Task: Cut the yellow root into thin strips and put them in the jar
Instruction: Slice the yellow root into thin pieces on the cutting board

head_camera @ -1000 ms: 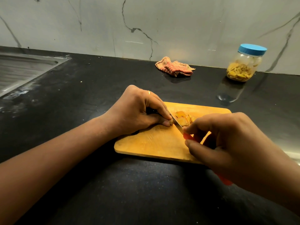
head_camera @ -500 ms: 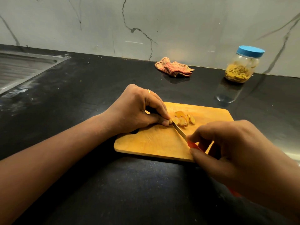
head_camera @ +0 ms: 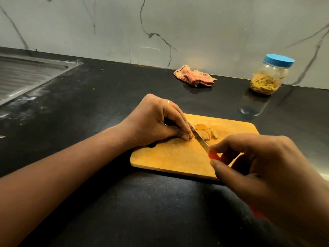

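A wooden cutting board [head_camera: 170, 157] lies on the black counter. My left hand [head_camera: 156, 122] pinches the small remaining piece of yellow root [head_camera: 190, 135] against the board; most of the piece is hidden under the fingertips. Cut yellow slices [head_camera: 207, 132] lie just right of it. My right hand [head_camera: 263, 168] grips a knife by its red handle [head_camera: 213, 156]. The knife's blade [head_camera: 200, 138] rests down on the board between the held piece and the slices. A clear jar [head_camera: 269, 75] with a blue lid, partly filled with yellow strips, stands at the back right.
A striped cloth [head_camera: 195, 76] lies crumpled at the back by the marble wall. A steel sink drainboard [head_camera: 26, 75] occupies the far left of the counter. The black counter [head_camera: 106, 104] extends around the board.
The knife blade has slid forward along the board next to my left fingertips. The view has shifted slightly. My left hand keeps its pinch on the root piece.
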A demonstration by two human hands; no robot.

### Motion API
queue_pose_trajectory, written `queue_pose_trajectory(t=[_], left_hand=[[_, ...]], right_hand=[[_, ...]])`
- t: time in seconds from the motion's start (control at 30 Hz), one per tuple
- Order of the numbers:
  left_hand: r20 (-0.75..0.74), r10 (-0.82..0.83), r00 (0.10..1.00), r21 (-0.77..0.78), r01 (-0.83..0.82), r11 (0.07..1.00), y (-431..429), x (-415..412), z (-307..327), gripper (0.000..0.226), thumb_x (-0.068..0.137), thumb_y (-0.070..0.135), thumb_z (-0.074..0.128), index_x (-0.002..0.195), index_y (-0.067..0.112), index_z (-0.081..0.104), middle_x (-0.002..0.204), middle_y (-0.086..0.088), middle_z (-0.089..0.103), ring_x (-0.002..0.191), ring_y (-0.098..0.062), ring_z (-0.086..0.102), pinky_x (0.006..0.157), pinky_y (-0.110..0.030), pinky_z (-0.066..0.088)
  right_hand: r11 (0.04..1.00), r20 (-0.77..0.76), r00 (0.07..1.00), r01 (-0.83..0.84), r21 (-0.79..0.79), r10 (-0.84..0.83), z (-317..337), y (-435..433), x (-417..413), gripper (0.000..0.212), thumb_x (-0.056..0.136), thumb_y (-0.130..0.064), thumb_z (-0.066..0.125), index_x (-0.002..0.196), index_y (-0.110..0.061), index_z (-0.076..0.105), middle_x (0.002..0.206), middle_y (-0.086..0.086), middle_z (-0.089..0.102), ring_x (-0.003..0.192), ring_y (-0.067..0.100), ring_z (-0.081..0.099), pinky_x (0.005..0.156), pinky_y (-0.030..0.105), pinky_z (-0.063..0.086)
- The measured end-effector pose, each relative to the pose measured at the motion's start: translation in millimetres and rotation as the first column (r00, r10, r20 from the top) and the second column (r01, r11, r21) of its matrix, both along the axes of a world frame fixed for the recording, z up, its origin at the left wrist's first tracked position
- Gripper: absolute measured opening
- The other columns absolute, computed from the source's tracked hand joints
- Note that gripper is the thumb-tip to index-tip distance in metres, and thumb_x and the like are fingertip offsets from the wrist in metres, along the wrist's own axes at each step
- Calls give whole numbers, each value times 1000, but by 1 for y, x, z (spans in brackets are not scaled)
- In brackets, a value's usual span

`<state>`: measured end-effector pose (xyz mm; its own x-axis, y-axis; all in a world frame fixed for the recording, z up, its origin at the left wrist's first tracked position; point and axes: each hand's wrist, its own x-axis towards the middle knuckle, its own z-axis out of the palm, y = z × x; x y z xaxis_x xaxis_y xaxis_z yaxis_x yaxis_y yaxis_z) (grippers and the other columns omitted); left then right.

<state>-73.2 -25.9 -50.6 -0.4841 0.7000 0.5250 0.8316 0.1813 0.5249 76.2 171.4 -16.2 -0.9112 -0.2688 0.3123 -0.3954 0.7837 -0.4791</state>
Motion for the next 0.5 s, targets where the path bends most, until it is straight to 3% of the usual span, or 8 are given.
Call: queue_pose_trajectory(t=[0.23,0.5], left_hand=[[-1,14,1000,-9,-14,1000,0,-1,0,10,77,16,83,86,11,80,90,1,75,84,-9,73,76,-30,61],[-20,21,1000,-19,-21,1000,0,0,0,11,77,19,81,85,11,80,89,1,75,84,-9,72,75,-24,59]], right_hand=[[1000,-6,1000,-21,-1,21,-3,3,-1,11,80,-32,69,89,-27,72,73,-17,64,59,3,63,46,12,47],[985,-12,1000,-17,170,19,-2,-4,-18,13,82,-28,65,90,-21,72,71,-10,61,59,3,55,53,22,48]])
